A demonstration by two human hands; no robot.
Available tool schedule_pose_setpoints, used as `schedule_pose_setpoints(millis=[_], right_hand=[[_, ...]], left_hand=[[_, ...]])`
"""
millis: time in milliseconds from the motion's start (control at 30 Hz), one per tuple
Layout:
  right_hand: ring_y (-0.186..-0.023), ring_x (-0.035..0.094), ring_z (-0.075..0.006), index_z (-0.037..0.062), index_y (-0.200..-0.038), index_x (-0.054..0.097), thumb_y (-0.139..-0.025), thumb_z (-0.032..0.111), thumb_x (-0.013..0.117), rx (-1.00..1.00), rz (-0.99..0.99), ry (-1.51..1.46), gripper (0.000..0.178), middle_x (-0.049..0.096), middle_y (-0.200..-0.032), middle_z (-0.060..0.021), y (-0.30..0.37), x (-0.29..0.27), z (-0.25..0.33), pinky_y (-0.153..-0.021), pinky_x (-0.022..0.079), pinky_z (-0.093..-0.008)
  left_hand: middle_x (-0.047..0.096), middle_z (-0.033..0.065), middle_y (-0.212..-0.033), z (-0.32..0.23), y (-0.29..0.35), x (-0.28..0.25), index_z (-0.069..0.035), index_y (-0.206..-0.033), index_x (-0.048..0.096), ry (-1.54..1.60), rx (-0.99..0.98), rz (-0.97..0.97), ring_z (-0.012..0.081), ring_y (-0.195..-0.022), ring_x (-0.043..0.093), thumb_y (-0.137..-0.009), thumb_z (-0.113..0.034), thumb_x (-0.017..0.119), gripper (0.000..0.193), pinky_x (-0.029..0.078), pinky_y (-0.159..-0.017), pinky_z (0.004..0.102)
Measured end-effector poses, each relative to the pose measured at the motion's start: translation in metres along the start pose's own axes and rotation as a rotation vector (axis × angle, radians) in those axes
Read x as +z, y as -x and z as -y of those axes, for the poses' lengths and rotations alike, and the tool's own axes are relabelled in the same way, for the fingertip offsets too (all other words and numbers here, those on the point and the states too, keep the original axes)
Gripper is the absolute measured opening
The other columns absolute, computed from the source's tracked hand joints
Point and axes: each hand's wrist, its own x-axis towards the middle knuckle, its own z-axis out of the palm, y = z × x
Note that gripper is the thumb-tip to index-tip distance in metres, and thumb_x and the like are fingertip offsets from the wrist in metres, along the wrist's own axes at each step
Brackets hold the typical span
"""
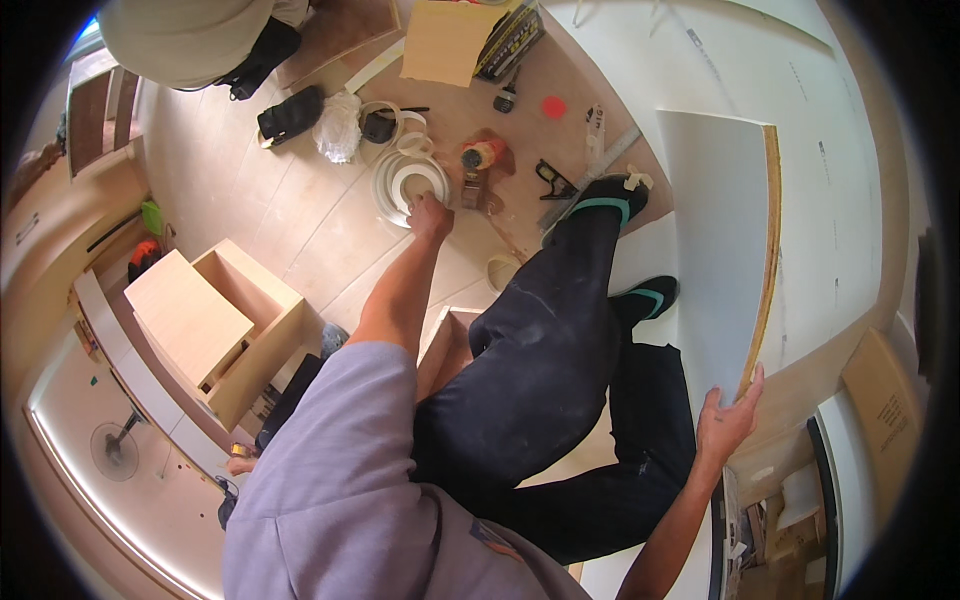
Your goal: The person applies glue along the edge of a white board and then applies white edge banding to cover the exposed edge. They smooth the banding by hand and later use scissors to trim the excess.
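Left hand [430, 216]: we had it down on the floor ahead of us, fingertips bent at the near side of the white roll; we could not tell whether they were pinched on the strip or only resting there.
White roll [384, 188]: it lay flat on the tiled floor [330, 215] in loose rings, just under our left fingers.
Right hand [728, 422]: we had it clamped on the near end of the pale board, thumb on one side and fingers on the other.
Pale board [712, 235]: it stood on edge to the right of our legs, its raw brown edge facing up.
Hand tools: just right of the roll we had a wooden plane [475, 190], with an orange-and-black thing [484, 154] beside it; farther right, near our foot, lay a black tool [555, 180] and a metal ruler [622, 145].
Beyond the roll: a crumpled plastic bag [339, 128] lay beside a black pouch [291, 115].
Wooden box [262, 375]: it sat to our left, a loose panel [190, 315] lying across part of its top.
Our legs [530, 350]: we wore dark trousers and black sandals [655, 296] with green straps.
Other person [185, 40]: someone in pale clothing was at the upper left.
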Motion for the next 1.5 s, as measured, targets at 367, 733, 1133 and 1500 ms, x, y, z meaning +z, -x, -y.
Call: schedule_pose_setpoints(millis=[367, 733, 1133, 1500], right_hand=[[-0.132, 0.054, -0.0343, 0.0101, -0.155, 0.035, -0.08, 0.029, 0.079, 0.001, 0.025, -0.011, 0.089, 0.056, -0.144, -0.0172, 0.007, 0.014, -0.03, -0.113, 0.028, -0.06], [-0.119, 0.063, -0.0291, 0.0106, -0.147, 0.044, -0.082, 0.004, 0.066, 0.186, -0.024, 0.001, 0.069, 0.066, -0.126, -0.0139, 0.002, 0.001, -0.029, -0.111, 0.031, -0.0561], [-0.111, 0.065, -0.0308, 0.0059, -0.135, 0.054, -0.091, 0.009, 0.056, 0.128, -0.303, -0.138, 0.045, 0.068, -0.115, -0.0142, 0.053, 0.017, -0.029, -0.109, 0.031, -0.0587], [-0.115, 0.065, -0.0302, 0.0066, -0.137, 0.054, -0.09, 0.013, 0.059, 0.134, -0.225, -0.139, 0.047, 0.068, -0.118, -0.0136, 0.065, 0.017, -0.029, -0.107, 0.032, -0.0577]], left_hand=[[0.072, 0.0235, -0.102, 0.068, 0.048, -0.061, -0.003, -0.113, 0.067, -0.084, 0.261, 0.078, 0.0389, -0.099, 0.071, -0.086, -0.035, 0.065, 0.042, 0.055, -0.084, 0.0501], [0.069, 0.0079, -0.086, 0.148, 0.156, -0.142, 0.001, -0.096, 0.065, 0.757, 0.527, 0.616, 0.0188, -0.077, 0.065, -0.1, -0.034, 0.057, 0.037, 0.053, -0.069, 0.0345], [0.062, 0.0014, -0.079, 0.174, 0.241, -0.228, -0.001, -0.093, 0.064, 0.666, 0.695, 0.519, 0.0112, -0.071, 0.054, -0.094, -0.025, 0.064, 0.024, 0.045, -0.067, 0.0271], [0.063, 0.0011, -0.086, 0.154, 0.265, -0.304, 0.0, -0.106, 0.066, 0.734, 0.745, 0.352, 0.0085, -0.072, 0.051, -0.092, -0.028, 0.066, 0.032, 0.041, -0.068, 0.027]])
